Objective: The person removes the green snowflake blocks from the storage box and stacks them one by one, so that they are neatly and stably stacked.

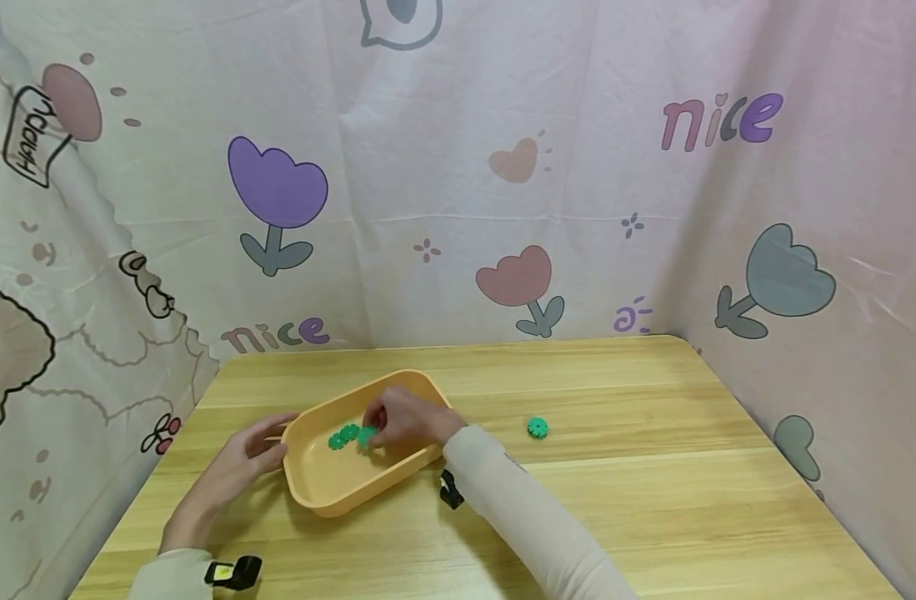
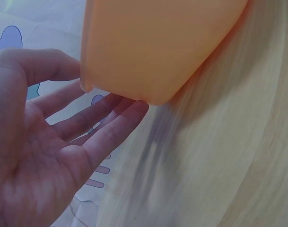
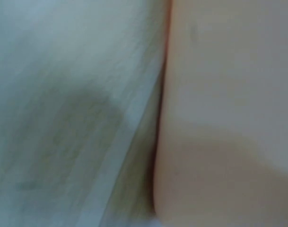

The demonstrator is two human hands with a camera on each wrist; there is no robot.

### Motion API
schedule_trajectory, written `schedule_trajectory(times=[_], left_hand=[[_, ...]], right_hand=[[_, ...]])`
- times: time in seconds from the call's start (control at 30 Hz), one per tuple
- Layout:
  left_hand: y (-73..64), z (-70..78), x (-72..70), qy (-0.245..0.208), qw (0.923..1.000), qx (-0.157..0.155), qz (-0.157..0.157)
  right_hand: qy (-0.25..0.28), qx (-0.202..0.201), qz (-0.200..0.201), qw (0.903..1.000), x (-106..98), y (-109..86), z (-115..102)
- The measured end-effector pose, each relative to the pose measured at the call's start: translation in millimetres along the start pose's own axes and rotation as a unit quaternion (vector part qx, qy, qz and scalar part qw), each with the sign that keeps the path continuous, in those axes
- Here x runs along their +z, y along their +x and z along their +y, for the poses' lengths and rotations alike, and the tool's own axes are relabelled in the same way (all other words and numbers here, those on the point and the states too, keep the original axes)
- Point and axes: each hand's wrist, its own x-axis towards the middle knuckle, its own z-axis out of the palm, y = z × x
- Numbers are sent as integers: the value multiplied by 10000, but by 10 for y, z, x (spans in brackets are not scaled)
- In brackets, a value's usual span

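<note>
A yellow-orange plastic basket [image 1: 315,496] stands at an angle on the wooden table. My left hand [image 1: 247,458] rests at its left end, the thumb at the rim and the fairly straight fingers [image 2: 115,127] touching the end wall. Reaching over the right side of the basket, my right hand [image 1: 405,414] pinches a green notched plastic disc [image 1: 365,437] low inside it. Left of that piece lie two more green notched discs [image 1: 342,437], side by side on the basket floor. In the right wrist view only the basket's outer wall [image 3: 224,104] and blurred table show.
Another green notched disc [image 1: 538,427] lies on the table [image 1: 653,467] to the right of the basket. A printed cloth [image 1: 412,175] hangs behind the table's back edge and along both sides. Black wrist straps [image 1: 234,572] sit on both sleeves.
</note>
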Motion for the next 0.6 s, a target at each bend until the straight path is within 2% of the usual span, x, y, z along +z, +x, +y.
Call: schedule_trajectory(times=[0.17,0.6], left_hand=[[-1,-2,-4,-21,10000,30,-3],[12,-5,2,-33,10000,18,-2]], right_hand=[[10,-171,155,9997,-46,-22,-16],[57,-188,464,9987,-250,-155,-97]])
